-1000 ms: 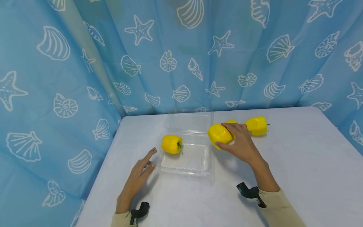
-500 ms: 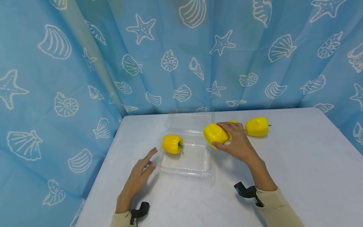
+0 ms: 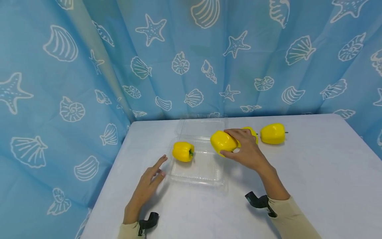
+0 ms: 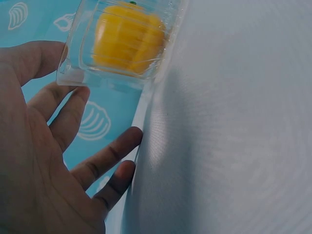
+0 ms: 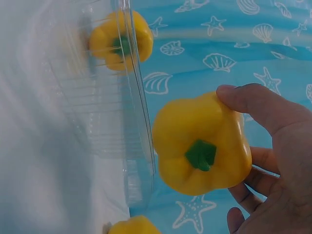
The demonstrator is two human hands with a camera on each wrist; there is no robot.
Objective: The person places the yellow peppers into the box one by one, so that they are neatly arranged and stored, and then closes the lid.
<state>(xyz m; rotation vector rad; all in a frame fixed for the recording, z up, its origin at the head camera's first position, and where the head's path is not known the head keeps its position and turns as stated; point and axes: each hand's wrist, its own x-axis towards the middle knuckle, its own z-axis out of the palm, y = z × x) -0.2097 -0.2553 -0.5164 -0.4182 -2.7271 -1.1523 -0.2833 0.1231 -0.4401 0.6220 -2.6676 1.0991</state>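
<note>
My right hand [image 3: 247, 149] grips a yellow bell pepper [image 3: 222, 142] above the right edge of a clear plastic container [image 3: 195, 181]. In the right wrist view the held bell pepper [image 5: 190, 151] shows its green stem, with thumb and fingers around its sides. Another yellow bell pepper [image 3: 182, 152] lies inside the container, in its left part. At the container's left edge is my left hand [image 3: 146, 186], its fingers spread and loosely extended. Seen from the left wrist, fingertips [image 4: 56, 53] of that hand touch the container's rim [image 4: 68, 78].
Right of the container, one yellow bell pepper [image 3: 254, 134] lies partly hidden behind my right hand, and another bell pepper [image 3: 273, 133] sits farther right. The open clear lid [image 3: 203, 127] extends toward the back of the white table [image 3: 322, 172]. A blue shell-patterned curtain [image 3: 167, 79] hangs behind.
My right hand has carried its bell pepper a short way left, toward the container, uncovering more of the peppers at right. The left hand has stayed by the container's left edge.
</note>
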